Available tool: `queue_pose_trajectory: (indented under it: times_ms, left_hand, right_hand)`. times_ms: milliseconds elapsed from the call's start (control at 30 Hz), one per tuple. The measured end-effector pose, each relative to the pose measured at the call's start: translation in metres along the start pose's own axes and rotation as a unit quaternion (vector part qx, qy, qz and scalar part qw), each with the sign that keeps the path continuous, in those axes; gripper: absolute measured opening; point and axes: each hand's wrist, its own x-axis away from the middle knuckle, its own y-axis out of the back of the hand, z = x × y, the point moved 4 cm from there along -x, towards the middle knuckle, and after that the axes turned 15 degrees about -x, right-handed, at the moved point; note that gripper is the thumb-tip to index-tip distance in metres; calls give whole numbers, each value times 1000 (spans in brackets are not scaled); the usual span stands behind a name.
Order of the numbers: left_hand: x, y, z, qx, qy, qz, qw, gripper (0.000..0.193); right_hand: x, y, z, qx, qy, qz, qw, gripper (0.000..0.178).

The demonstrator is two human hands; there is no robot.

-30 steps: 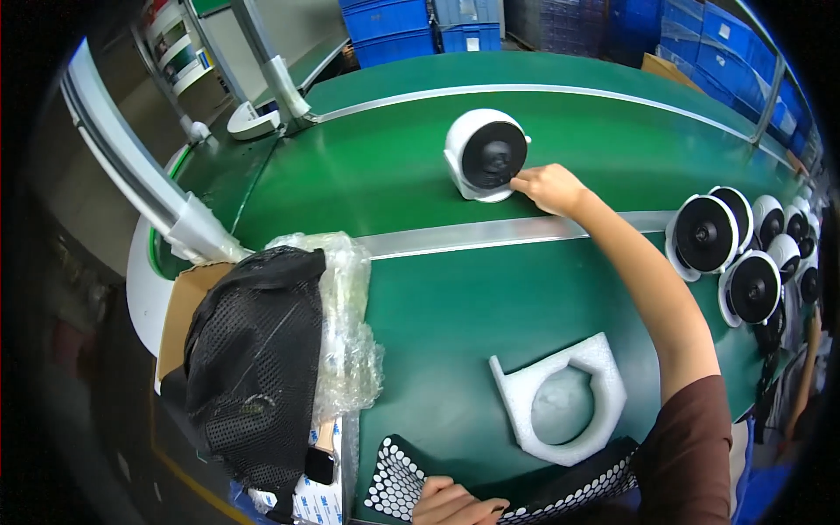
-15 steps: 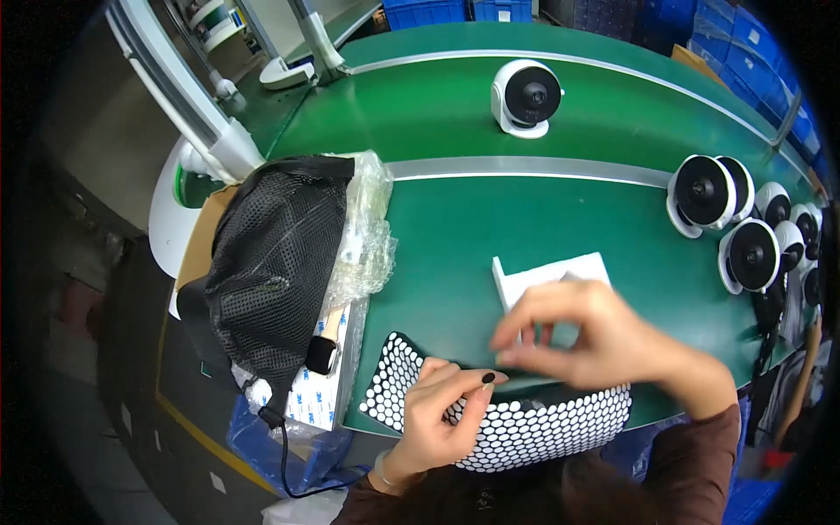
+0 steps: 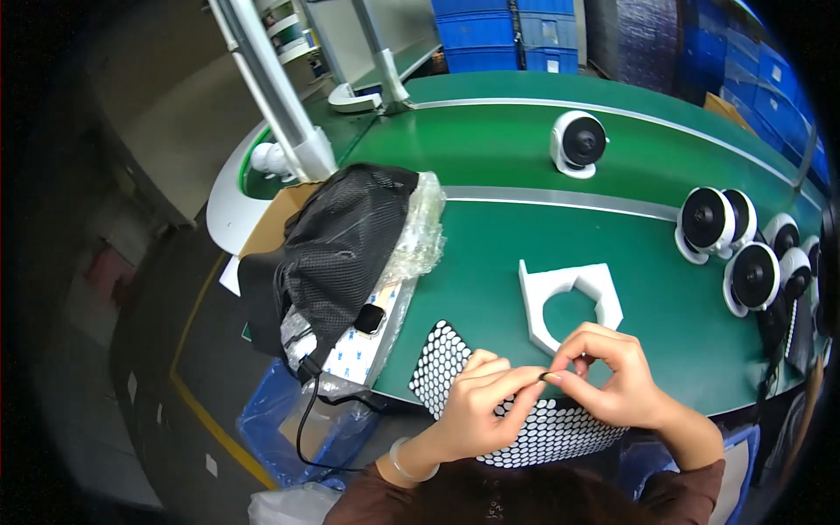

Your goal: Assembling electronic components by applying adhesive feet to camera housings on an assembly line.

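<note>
In front of me, my left hand (image 3: 492, 401) and my right hand (image 3: 617, 372) meet at their fingertips. Pinched between them is a small black round pad (image 3: 544, 376), mostly covered by the fingers. Under both hands, a black sheet of white round dots (image 3: 560, 436) lies curved along the near table edge, its left end (image 3: 439, 360) sticking out beyond my left hand. Just past my right hand rests a white foam-like block (image 3: 536, 308) with a large rounded cutout.
A white camera (image 3: 582, 142) with a black round front stands on the far green belt. Several similar cameras (image 3: 707, 220) crowd the right side. To the left sit a black mesh bag (image 3: 346, 254), bubble wrap (image 3: 427, 229) and a smartwatch (image 3: 369, 318). Blue crates (image 3: 477, 39) stand behind.
My right hand, blurred and apart before, has come down to meet my left fingertips at the black pad. The white block is now less covered. The whole view has shifted.
</note>
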Motion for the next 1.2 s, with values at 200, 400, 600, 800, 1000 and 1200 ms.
queue_pose_trajectory:
  times_ms: [200,400,600,800,1000,1200]
  left_hand:
    - [-19,12,-25,-35,-101,82,991,40]
    - [-45,15,-33,-86,-146,137,976,27]
    - [-172,-28,11,-177,-28,208,962,17]
    - [-220,-88,139,-436,-132,447,770,21]
    - [-281,-103,21,-390,-305,360,791,20]
    - [-174,-147,-236,75,-610,304,728,21]
  right_hand:
    - [14,14,11,-19,62,-51,997,7]
    - [26,21,30,92,223,-101,965,12]
    - [68,79,37,162,277,-302,897,15]
    - [196,97,-12,196,-14,-511,837,19]
    - [403,31,-56,277,-183,-768,547,14]
    - [471,-56,-67,367,-210,-843,332,16]
